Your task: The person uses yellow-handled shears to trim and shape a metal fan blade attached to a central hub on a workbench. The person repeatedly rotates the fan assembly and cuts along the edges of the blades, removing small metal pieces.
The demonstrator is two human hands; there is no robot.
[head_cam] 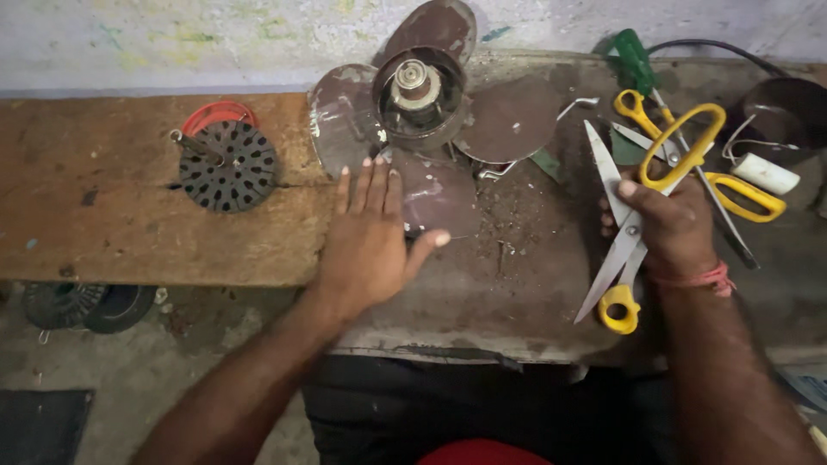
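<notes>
**Two hands on the bench: one on the fan, one on the scissors**

Two hands are at work here, and I read the frame from its left edge. At lower left, on the floor under the bench, lie dark round parts that I cannot make out. Upper left, on the wooden plank, stands a black vented cover with a red ring behind it.

At centre my left hand lies flat and open, fingers spread, its fingertips on the lower blade of the fan. The fan rests face up at top centre, four rusty blades about a bare hub; as I judge it, the fan is stripped down and nothing is yet refitted.

Right of centre my right hand is closed around scissors with yellow handles, blades parted, tips toward the fan. A second yellow pair lies just behind it, crossing a green screwdriver. At far right sit a white cylinder and a dark bowl. No cut shows anywhere, so by my judgement the cutting is still to do.
</notes>
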